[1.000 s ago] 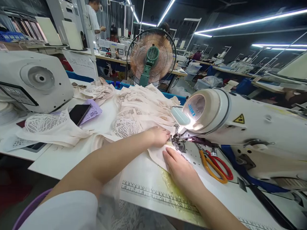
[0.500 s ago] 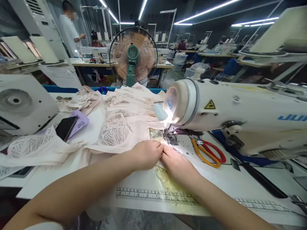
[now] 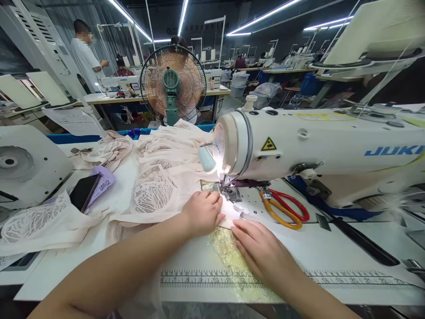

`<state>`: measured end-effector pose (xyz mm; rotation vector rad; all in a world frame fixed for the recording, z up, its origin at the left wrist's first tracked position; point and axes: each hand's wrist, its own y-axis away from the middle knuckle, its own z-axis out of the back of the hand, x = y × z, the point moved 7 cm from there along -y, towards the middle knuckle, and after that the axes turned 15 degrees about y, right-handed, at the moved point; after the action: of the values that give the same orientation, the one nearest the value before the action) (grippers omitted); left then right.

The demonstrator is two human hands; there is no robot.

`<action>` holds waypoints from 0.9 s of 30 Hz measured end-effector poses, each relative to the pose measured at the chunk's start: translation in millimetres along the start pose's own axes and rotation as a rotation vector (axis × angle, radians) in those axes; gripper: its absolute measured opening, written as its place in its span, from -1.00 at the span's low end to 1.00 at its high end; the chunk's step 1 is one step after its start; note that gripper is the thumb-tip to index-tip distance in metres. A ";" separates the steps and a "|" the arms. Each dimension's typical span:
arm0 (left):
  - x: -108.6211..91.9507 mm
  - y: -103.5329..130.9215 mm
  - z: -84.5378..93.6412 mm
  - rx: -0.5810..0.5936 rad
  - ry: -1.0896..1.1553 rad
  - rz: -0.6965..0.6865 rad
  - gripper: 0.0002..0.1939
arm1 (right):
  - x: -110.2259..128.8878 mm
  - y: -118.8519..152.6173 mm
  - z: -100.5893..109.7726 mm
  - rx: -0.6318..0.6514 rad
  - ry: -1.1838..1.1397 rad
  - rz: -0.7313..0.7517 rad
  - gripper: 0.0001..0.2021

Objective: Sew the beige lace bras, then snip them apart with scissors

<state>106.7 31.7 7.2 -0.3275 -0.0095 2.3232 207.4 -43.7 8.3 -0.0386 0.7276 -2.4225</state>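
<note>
A white sewing machine point(image 3: 285, 141) stands on the right, its lamp shining on the needle area. Pale fabric point(image 3: 229, 213) lies under and in front of its presser foot point(image 3: 226, 189). Just left of the foot, my left hand point(image 3: 203, 212) presses on this fabric with its fingers bent together. My right hand point(image 3: 262, 248) is lower and to the right, fingers closed on the fabric's near edge. Cream lace bra pieces point(image 3: 154, 190) are heaped to the left of my left hand.
Orange-handled and red-handled scissors point(image 3: 282, 212) lie right of the needle. A black phone point(image 3: 84, 192) rests on a purple paper point(image 3: 104, 179) at left. A printed ruler point(image 3: 199, 279) runs along the front edge. Behind stand a large fan point(image 3: 172, 84) and a person point(image 3: 84, 57).
My hands, which were touching at the fabric, are now apart. My right hand has moved down and right, uncovering more pale fabric between them. The whole view has shifted slightly.
</note>
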 end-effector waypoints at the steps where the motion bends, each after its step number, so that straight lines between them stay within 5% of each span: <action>1: -0.3 -1.3 1.8 0.003 -0.001 0.014 -0.53 | 0.4 -0.4 0.1 -0.002 -0.014 0.003 -0.77; 9: 0.5 -5.7 4.7 0.000 0.003 0.094 -0.54 | 2.6 -0.4 2.4 -0.001 -0.068 0.014 -0.76; 27: -1.3 -7.4 3.3 -0.004 -0.036 0.028 -0.64 | 3.2 3.0 -2.7 0.011 -0.103 0.013 -0.73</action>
<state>112.0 36.4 11.5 -0.2898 -0.0274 2.3570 205.9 -46.2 4.0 -0.1528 0.6663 -2.3924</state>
